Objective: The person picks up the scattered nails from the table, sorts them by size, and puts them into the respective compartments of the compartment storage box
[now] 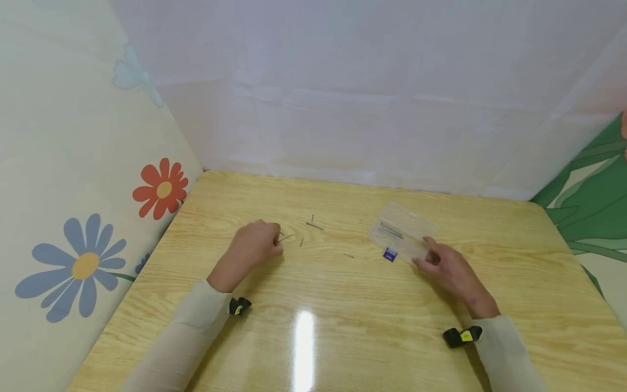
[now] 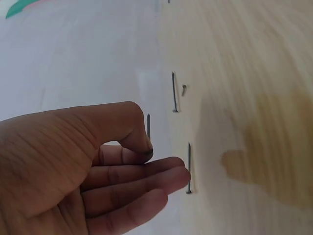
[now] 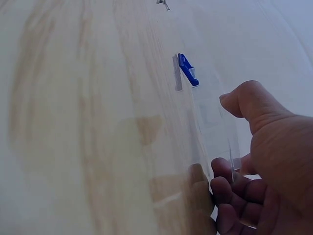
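Observation:
My left hand (image 1: 257, 242) is on the left of the table. Between its thumb and index finger it pinches a thin grey nail (image 2: 148, 128), whose pointed end sticks up in the left wrist view. A second nail (image 2: 189, 169) lies right by the other fingertips. My right hand (image 1: 450, 269) holds a clear plastic box (image 1: 416, 220) by its near right corner, thumb at one side and fingers at the other. The box stands open with a few long nails (image 1: 393, 232) inside. Its blue clasp (image 3: 188, 71) is at the front edge.
Between the hands, loose nails lie on the wooden table (image 1: 372, 310): a long one (image 1: 315, 225), a short one (image 1: 312, 218), another short one (image 1: 301, 242) and one nearer the box (image 1: 348, 255). A white cloth wall (image 1: 313, 125) borders the table's back edge.

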Action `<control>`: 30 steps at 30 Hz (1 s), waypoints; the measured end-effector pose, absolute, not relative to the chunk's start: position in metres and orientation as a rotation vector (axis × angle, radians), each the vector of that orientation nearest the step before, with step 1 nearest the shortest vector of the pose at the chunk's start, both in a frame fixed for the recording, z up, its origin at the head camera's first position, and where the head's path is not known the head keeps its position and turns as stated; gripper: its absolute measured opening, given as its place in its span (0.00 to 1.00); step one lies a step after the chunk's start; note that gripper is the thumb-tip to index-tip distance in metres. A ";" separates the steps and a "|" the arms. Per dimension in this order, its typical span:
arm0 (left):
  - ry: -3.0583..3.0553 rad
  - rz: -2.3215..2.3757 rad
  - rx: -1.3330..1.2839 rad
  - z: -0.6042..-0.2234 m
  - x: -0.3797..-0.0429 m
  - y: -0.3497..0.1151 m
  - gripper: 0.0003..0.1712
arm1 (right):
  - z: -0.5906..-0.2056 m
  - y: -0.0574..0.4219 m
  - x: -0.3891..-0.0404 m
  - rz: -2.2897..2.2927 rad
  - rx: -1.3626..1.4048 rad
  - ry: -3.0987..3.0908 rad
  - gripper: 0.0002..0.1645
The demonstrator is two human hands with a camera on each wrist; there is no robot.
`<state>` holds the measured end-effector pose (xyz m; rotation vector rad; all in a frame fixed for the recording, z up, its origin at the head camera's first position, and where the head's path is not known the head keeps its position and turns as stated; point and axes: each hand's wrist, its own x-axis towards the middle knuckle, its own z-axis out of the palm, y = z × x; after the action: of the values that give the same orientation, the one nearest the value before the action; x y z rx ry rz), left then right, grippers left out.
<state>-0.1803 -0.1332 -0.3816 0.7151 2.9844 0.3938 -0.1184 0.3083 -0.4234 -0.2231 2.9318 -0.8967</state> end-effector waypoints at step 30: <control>2.857 0.358 1.538 -0.397 -0.213 -0.041 0.14 | -0.421 0.308 -0.118 -0.913 -0.190 2.916 0.44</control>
<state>-0.2130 -0.0408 -0.3972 1.5383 2.8568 0.3576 -0.1177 0.3077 -0.4210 -0.1903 2.9165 -0.9133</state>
